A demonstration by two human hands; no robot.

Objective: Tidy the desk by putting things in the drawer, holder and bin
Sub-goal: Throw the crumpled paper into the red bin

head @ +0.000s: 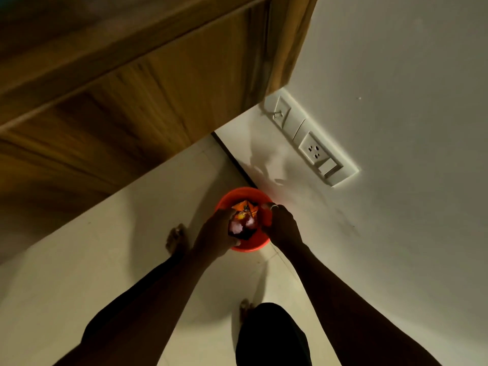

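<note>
An orange-red bin (250, 247) stands on the pale floor against the white wall. Both my hands reach down over its mouth. My left hand (215, 235) grips a crumpled bundle of wrappers (241, 225), dark and pinkish with orange and yellow bits, held just above the bin's opening. My right hand (281, 225), with a ring on one finger, closes on the right side of the same bundle. An orange wrapper (247, 206) shows inside the bin behind the bundle. The bin's bottom is hidden.
A wooden desk panel (132, 101) fills the upper left, its corner close above the bin. A white switch and socket plate (311, 140) sits on the wall at right. My bare feet (175, 237) stand on the floor tiles left of and below the bin.
</note>
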